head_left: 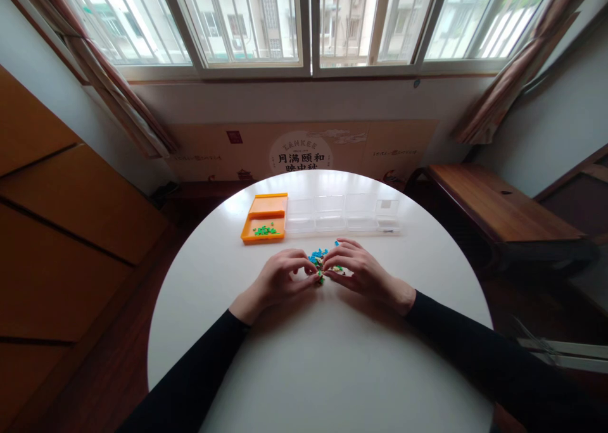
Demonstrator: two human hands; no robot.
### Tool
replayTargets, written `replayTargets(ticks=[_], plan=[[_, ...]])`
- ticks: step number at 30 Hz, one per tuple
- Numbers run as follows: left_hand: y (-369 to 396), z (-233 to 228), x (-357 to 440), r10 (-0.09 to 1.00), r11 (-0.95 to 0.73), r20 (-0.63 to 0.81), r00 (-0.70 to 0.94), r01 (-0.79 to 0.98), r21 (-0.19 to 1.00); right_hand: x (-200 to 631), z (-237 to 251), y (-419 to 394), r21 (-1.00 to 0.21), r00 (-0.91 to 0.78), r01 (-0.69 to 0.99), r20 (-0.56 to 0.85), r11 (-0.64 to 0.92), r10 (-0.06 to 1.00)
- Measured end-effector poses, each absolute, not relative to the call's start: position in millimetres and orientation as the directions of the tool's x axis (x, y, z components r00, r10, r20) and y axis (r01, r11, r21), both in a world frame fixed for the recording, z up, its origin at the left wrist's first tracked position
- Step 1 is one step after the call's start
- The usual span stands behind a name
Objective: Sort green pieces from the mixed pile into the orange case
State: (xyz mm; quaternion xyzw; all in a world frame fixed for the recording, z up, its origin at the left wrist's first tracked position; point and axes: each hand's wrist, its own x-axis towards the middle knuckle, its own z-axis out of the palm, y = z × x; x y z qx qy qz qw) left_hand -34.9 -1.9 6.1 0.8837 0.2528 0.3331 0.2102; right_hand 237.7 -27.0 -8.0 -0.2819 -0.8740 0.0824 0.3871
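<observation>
The round white tabletop [332, 370] filled the lower middle of the frame, smooth and faintly glossy, its near edge cut off at the bottom. My sleeves ran up from the lower corners, black and matte. Above centre, a row of clear plastic compartments [342, 214] lay on the tabletop, square-edged and see-through; I could not tell what was in them. Just left of that row and touching it sat an orange plastic tray [251, 227], shallow and rectangular, with a scatter of green beads [265, 230] inside.

My left hand [278, 281] and my right hand [363, 271] met at the centre of the frame, fingers curled inward and fingertips nearly touching one another. Between and just above them lay the small pile of coloured beads [319, 259], mostly blue with some green and darker bits. Both hands' fingertips were closed in on the lower edge of that pile, in a pinching pose, but the pieces were too small and too covered by my fingers for me to tell which ones I held.
</observation>
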Motion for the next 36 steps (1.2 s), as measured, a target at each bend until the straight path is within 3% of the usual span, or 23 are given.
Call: replayTargets(ticks=[17,31,36], plan=[[-4,3,-27,0.612,-0.74,0.476,0.632,0.245,0.626,237,-15,-26,-0.433,-0.526,0.38,0.626,0.818,0.576],[-7,10,-24,0.681,-0.604,0.388,0.622,0.176,0.777,235,-8,-29,-0.384,-0.507,0.406,0.66,0.829,0.554],[-6,8,-24,0.671,-0.628,0.421,0.61,0.167,0.76,237,-7,-28,-0.377,-0.495,0.406,0.675,0.833,0.547]])
